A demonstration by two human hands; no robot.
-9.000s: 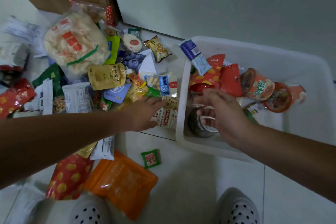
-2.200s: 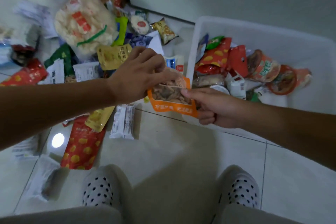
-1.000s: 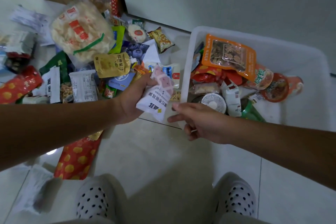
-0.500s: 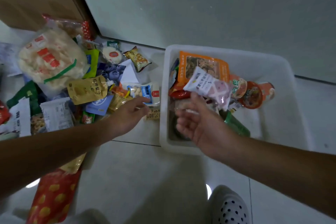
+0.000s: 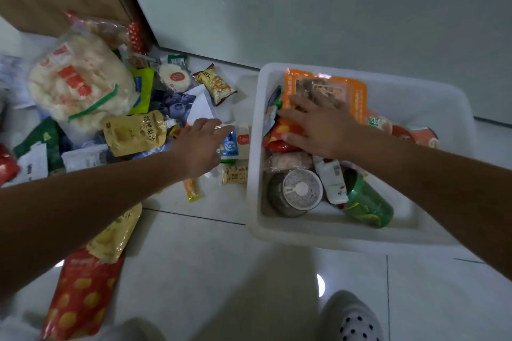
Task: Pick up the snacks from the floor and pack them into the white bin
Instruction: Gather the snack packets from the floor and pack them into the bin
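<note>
The white bin (image 5: 327, 232) stands on the floor at right, holding several snacks: an orange packet (image 5: 343, 91), red packets, a round tin (image 5: 300, 192) and a green bottle (image 5: 368, 202). My right hand (image 5: 318, 124) lies flat with spread fingers on the packets inside the bin and holds nothing. My left hand (image 5: 202, 144) reaches over the floor pile, fingers extended onto a blue and white packet (image 5: 235, 144) next to the bin's left wall. A yellow spouted pouch (image 5: 135, 131) lies just left of that hand.
Many snacks cover the floor at left: a big bag of white crackers (image 5: 80, 80), a red bag with yellow dots (image 5: 80, 293), a small nut bar (image 5: 235, 173). A wooden door and grey wall stand behind. My knee and dotted slipper (image 5: 357, 321) are below.
My right hand has dropped the white and pink packet into the bin and now presses flat on the packets. My left hand moved right onto the blue and white packet.
</note>
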